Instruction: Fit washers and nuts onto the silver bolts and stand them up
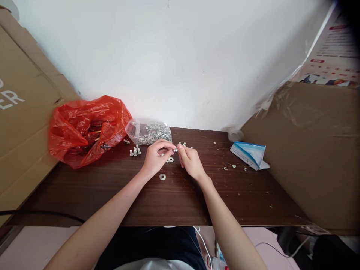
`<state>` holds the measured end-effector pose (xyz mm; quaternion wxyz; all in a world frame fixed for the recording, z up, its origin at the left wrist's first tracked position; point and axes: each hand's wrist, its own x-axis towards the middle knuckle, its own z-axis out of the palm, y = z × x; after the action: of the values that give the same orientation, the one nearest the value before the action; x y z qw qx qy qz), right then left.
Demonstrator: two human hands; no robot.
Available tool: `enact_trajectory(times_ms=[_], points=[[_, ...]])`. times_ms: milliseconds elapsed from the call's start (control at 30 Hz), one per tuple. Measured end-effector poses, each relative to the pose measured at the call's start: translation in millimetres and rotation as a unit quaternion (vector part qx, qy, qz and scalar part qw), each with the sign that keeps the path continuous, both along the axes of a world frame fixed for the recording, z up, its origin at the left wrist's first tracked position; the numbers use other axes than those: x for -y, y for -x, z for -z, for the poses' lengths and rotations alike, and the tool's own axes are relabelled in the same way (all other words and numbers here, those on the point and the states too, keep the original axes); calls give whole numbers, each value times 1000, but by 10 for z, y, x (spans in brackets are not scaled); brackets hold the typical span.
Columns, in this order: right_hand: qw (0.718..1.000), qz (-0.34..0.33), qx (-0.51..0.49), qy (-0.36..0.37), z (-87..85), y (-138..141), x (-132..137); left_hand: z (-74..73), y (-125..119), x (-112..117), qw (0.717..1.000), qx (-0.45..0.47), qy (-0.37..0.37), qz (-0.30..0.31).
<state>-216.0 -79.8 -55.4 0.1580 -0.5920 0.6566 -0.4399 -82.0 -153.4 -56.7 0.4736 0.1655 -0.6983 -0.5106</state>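
My left hand (158, 156) pinches a small silvery metal fastener (175, 150) between thumb and fingertips. Close against it, my right hand (190, 159) is closed, its thumb and fingers at the other side of the same fastener; its exact shape is mostly hidden. Below the left fingers lie flat washers, one partly covered (171, 159) and another washer (162, 177) nearer to me. Several bolts (135, 151) stand in a group left of my left hand. More small bolts (184, 144) show just behind my right hand.
A clear plastic bag (153, 133) of metal hardware lies against the wall. Left of it sits an open red plastic bag (87, 131). A blue and white packet (250, 154) and small scraps (234, 166) are on the right. Cardboard (25, 108) flanks the brown table (112, 198).
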Motion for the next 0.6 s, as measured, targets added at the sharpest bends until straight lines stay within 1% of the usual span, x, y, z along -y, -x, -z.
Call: enact_trajectory(times_ms=[67, 133, 200, 300, 367, 500, 600], points=[[1000, -4, 10, 5, -2, -8, -2, -2, 1, -2, 1000, -15, -17, -5], [1000, 0, 0, 8, -9, -10, -4, 0, 4, -4, 999, -7, -45, -6], [1000, 3, -23, 5, -17, -9, -7, 1, 7, -9, 998, 26, -55, 3], [999, -3, -50, -4, -22, -5, -9, -4, 12, -23, 995, 87, -46, 25], [998, 2, -60, -6, -19, -3, -11, -5, 15, -29, 993, 104, -53, 34], [997, 28, -78, -5, -18, 0, -15, 12, 16, -18, 992, 98, -73, 43], [995, 28, -92, -6, -25, -2, -16, 29, 20, -12, 993, 87, -76, 37]])
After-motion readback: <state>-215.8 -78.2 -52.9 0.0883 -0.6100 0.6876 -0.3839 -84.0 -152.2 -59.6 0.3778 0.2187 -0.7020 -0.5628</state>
